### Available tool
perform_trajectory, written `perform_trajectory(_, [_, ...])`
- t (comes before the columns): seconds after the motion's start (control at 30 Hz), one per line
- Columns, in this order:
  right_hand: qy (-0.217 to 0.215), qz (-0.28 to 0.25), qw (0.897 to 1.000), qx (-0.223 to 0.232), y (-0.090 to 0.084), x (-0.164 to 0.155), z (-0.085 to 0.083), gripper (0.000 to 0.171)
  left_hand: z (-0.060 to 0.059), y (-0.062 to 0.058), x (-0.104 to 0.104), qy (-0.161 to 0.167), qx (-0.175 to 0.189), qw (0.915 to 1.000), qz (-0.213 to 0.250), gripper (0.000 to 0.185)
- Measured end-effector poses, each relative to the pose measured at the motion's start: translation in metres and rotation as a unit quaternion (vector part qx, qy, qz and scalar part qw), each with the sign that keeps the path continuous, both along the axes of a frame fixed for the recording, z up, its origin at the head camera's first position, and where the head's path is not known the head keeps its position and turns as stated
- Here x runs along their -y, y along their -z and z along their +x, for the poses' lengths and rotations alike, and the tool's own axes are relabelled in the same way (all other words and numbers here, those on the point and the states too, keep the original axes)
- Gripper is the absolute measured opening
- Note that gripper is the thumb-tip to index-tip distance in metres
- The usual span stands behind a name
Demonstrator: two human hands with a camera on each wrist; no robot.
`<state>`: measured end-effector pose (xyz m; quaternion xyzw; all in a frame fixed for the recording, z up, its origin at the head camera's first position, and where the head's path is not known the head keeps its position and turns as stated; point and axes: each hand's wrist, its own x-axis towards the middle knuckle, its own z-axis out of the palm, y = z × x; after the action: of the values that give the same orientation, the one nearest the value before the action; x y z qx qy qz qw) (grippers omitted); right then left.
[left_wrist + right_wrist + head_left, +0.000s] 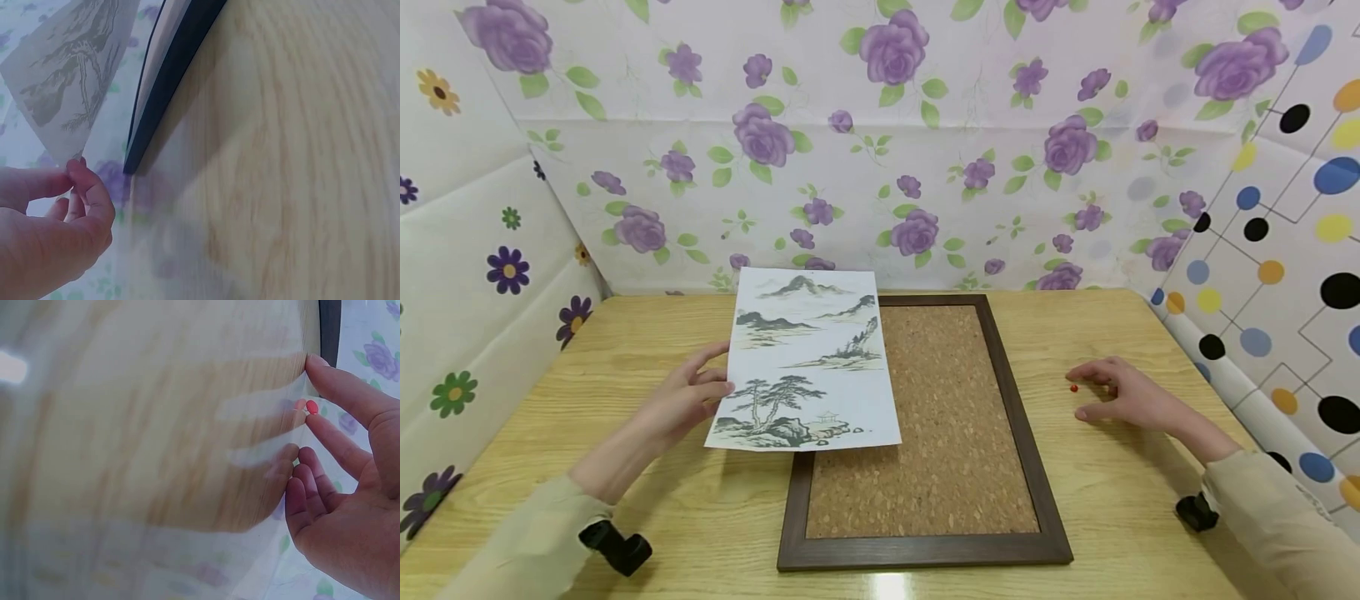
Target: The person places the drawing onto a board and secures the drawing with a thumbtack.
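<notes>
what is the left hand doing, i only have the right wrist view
Observer: The left hand is pinching a landscape picture at its left side.
Operator: does the picture hide anything from above
Observer: Yes, in the head view it overlaps the upper left of the cork board.
</notes>
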<state>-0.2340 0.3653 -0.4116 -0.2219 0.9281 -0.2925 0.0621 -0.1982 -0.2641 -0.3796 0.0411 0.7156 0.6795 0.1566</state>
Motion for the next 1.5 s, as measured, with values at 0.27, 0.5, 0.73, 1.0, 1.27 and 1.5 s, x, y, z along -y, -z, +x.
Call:
perform_trajectory(0.27, [0.001, 0.001, 1.000, -0.004, 0.000, 0.001, -0.003, 0.050, -0.003, 0.006, -0.024, 0.003, 0.002, 0.9998, 0.020, 0.074])
perform_trajectory(0.5, [-0.002, 0.003, 1.000, -0.005, -0.002, 0.000, -0.002, 0.047, -0.001, 0.010, -0.043, 0.004, 0.001, 0.9999, 0.015, 0.076])
perform_trajectory(0.73, [0.001, 0.002, 1.000, -0.005, -0.002, 0.002, -0.001, 0.044, 0.001, 0.014, -0.059, -0.007, 0.009, 0.9999, -0.001, 0.075])
perform_trajectory(1.0, [0.004, 0.001, 1.000, -0.004, -0.003, 0.003, 0.002, 0.041, 0.002, 0.015, -0.074, -0.020, 0.017, 0.9994, -0.022, 0.076])
perform_trajectory(1.27, [0.005, 0.001, 1.000, -0.004, -0.002, 0.002, 0.002, 0.040, 0.003, 0.019, -0.084, -0.019, 0.007, 0.9988, -0.046, 0.078])
perform_trajectory(1.5, [0.002, 0.000, 1.000, -0.004, -0.002, 0.002, 0.002, 0.039, 0.003, 0.022, -0.091, -0.004, -0.016, 0.9964, -0.083, 0.077])
